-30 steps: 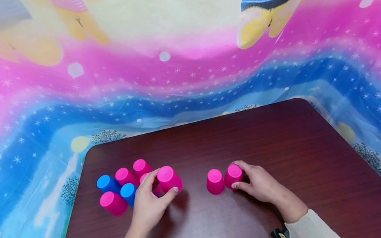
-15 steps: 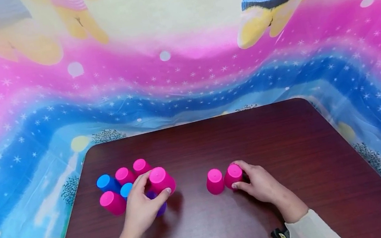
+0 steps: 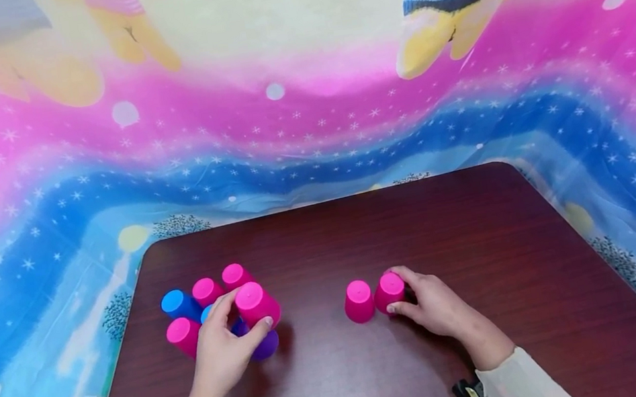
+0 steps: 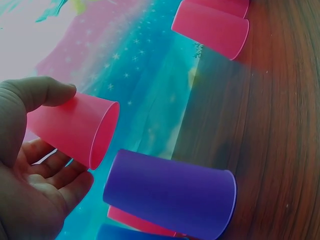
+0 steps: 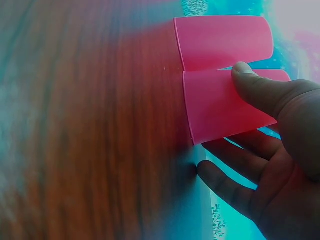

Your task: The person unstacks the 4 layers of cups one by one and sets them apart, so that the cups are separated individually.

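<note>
My left hand (image 3: 222, 351) grips an upside-down pink cup (image 3: 257, 304) between thumb and fingers, raised above the table. Just below it, a purple cup (image 3: 267, 346) stands mouth down, partly covered by the held cup in the head view. In the left wrist view, a gap separates the held cup's rim from the purple cup (image 4: 167, 192). Farther right, my right hand (image 3: 438, 307) pinches another pink cup (image 3: 389, 293), whose rim is down on the table in the right wrist view. Close beside that one stands a second pink cup (image 3: 360, 302), also mouth down.
Left of the held cup is a cluster of upturned cups: a blue cup (image 3: 180, 305), pink cups (image 3: 207, 291), and a second blue cup (image 3: 205, 313) mostly behind the left hand. The brown table (image 3: 343, 378) ends at a printed cloth backdrop (image 3: 297, 133).
The left hand has moved left with its pink cup, back over the cluster. The purple cup now shows beneath it. My right hand and both cups beside it have stayed put.
</note>
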A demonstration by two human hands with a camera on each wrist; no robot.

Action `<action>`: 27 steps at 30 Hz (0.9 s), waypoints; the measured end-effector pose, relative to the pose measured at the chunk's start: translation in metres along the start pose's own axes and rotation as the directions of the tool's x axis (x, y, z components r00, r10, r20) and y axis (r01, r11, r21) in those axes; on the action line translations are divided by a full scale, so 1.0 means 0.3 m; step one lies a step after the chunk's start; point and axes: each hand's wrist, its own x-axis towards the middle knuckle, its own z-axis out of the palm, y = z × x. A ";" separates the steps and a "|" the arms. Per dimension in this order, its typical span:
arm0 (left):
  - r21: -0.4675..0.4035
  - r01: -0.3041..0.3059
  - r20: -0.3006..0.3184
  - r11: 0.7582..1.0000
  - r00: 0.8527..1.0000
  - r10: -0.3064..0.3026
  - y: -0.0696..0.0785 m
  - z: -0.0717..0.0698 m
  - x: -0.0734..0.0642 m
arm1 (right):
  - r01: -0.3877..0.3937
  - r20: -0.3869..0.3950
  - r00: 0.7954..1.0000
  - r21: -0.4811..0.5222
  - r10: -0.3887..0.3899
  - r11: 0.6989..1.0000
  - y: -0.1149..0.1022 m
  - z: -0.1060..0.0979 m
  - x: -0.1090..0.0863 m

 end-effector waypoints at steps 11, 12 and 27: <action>-0.005 0.064 -0.011 0.998 0.998 -0.064 -0.024 -0.042 -0.026 | -0.013 0.007 1.000 0.003 0.013 1.000 -0.007 -0.002 0.001; -0.007 0.065 -0.013 0.998 0.998 -0.065 -0.028 -0.044 -0.028 | -0.015 0.008 1.000 0.003 0.015 1.000 -0.007 -0.002 0.001; 0.017 0.072 -0.065 0.997 0.995 -0.071 -0.042 -0.084 -0.054 | -0.025 0.011 1.000 -0.001 0.025 1.000 -0.009 -0.002 -0.001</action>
